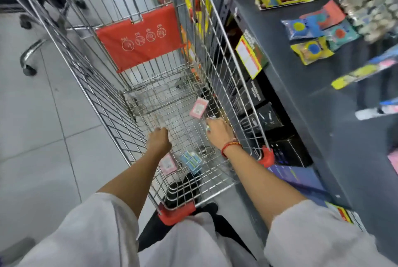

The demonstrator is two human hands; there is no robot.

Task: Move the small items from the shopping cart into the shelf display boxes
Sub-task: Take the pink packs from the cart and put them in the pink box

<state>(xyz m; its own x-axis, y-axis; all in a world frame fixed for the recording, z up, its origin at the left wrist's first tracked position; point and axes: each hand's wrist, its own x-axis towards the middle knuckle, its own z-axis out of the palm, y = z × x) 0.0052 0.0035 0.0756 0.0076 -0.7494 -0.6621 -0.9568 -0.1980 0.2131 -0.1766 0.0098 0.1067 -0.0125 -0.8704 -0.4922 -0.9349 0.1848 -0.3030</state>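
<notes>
Reaching into cart (112, 86): left hand (158, 140) grip unclear, right hand (217, 130) clutching small item; two pink packets (198, 108), one blue (191, 160).

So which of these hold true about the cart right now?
1. Both hands are down inside the cart. True.
2. The cart is piled full. False: only a few small packets lie on its floor.
3. A blue packet lies between the forearms. True.
4. The right hand wears a glove. False: it is bare, with a red wristband.
5. The left hand holds a bottle. False: no bottle shows there.
</notes>
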